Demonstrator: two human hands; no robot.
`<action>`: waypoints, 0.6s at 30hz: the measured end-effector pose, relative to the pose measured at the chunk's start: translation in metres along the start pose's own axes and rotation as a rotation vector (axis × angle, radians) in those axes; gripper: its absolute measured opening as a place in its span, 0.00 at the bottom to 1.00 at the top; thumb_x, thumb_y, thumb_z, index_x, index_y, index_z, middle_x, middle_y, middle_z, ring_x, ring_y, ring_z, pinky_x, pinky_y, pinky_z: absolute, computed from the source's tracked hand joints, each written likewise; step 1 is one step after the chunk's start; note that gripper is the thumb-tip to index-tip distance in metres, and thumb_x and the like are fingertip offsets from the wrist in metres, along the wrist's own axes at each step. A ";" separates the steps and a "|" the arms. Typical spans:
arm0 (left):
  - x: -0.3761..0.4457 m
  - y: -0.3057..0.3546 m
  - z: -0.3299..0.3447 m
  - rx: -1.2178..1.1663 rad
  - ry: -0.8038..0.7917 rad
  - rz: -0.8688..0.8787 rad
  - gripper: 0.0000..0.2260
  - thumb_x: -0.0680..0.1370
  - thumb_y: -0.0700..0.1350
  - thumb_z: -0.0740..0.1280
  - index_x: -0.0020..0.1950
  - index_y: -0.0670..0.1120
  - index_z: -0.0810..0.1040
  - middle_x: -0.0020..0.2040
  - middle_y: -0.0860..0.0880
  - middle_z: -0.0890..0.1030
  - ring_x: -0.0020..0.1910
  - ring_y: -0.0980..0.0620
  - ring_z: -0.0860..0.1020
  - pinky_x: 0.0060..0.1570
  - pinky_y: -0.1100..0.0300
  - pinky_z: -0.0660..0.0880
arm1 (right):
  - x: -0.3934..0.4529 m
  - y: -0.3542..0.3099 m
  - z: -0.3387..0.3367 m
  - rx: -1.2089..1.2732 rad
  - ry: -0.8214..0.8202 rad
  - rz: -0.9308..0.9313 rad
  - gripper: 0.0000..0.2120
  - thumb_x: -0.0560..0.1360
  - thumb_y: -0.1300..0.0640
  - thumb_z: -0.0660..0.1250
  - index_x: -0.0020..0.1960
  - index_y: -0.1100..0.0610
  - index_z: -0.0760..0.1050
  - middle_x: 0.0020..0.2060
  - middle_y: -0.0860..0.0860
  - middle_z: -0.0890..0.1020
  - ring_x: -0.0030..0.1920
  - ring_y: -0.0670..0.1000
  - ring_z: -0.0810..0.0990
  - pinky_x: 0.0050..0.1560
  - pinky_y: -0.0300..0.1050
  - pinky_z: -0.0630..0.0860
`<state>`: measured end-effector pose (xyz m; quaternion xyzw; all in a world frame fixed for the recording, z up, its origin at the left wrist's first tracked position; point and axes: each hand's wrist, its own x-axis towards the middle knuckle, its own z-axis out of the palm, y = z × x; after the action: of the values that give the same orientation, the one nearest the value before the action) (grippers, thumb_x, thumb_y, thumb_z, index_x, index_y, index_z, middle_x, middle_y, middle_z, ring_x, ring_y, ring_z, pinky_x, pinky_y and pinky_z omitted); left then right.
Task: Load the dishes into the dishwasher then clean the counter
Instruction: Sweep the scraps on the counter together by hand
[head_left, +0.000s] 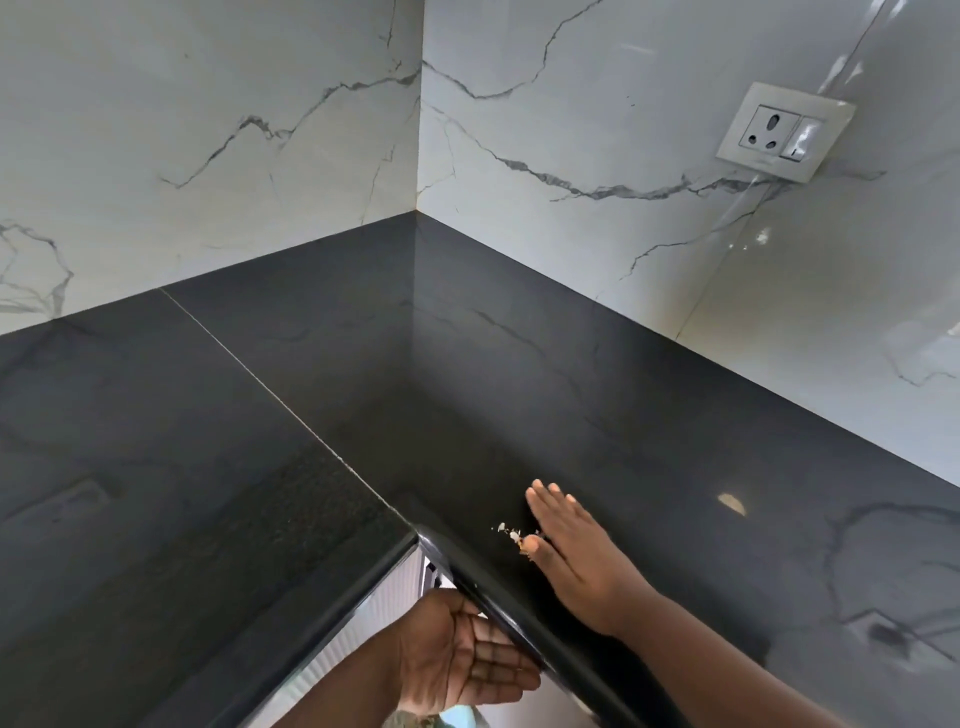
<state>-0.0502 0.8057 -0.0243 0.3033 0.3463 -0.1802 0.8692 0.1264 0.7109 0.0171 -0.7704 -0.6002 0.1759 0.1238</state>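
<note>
1. Countertop (519, 364) of dark polished stone fills the view, wrapping an inside corner whose far point sits at about 12 o'clock. A thin pale seam runs across it from 10 o'clock down toward the inner front corner near the centre-bottom.

2. Crumbs (511, 535), a small scatter of pale and tan bits, lie on the counter close to its rounded front edge, at about 6 o'clock from the middle of the view.

3. Right hand (576, 551) lies flat on the stone, palm down, fingers straight and held together, pointing toward 11 o'clock. Its thumb side touches the crumbs, which sit just at 9 o'clock of it. It holds nothing.

4. Left hand (462, 654) is below the counter's edge, at about 7 o'clock from the crumbs, palm turned up and fingers spread loosely in a shallow cup. Its fingertips reach under the rounded lip of the stone. The palm is bare.

5. Marble wall tiles (208, 130), white with grey veins, rise behind the counter on both sides of the corner.

6. Wall socket (779, 132) with a switch beside it sits on the tiles at 2 o'clock, well apart from both hands.

7. Pale cabinet front (384, 603) shows under the counter edge, just at 10 o'clock of the left hand.
</note>
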 end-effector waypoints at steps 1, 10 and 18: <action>0.001 0.002 0.001 0.004 -0.019 0.003 0.26 0.73 0.48 0.55 0.58 0.29 0.78 0.58 0.32 0.78 0.56 0.37 0.79 0.50 0.50 0.79 | -0.001 -0.009 0.003 -0.001 -0.006 -0.018 0.49 0.67 0.26 0.27 0.79 0.55 0.47 0.77 0.46 0.47 0.75 0.40 0.38 0.68 0.28 0.31; 0.011 0.003 -0.015 -0.143 -0.117 0.128 0.30 0.71 0.63 0.66 0.56 0.37 0.81 0.51 0.38 0.80 0.47 0.43 0.81 0.49 0.49 0.80 | -0.021 -0.069 0.031 0.030 -0.078 -0.196 0.36 0.78 0.40 0.37 0.78 0.58 0.52 0.77 0.47 0.51 0.76 0.39 0.41 0.73 0.33 0.36; 0.021 0.002 -0.020 -0.166 -0.131 0.094 0.25 0.78 0.56 0.62 0.58 0.34 0.79 0.50 0.37 0.80 0.45 0.42 0.82 0.46 0.49 0.81 | -0.031 -0.055 0.023 0.256 0.191 -0.157 0.30 0.82 0.41 0.47 0.76 0.59 0.60 0.76 0.48 0.59 0.76 0.41 0.52 0.75 0.39 0.50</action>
<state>-0.0440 0.8178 -0.0501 0.2338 0.2879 -0.1291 0.9197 0.0615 0.6935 0.0217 -0.7125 -0.6166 0.1668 0.2905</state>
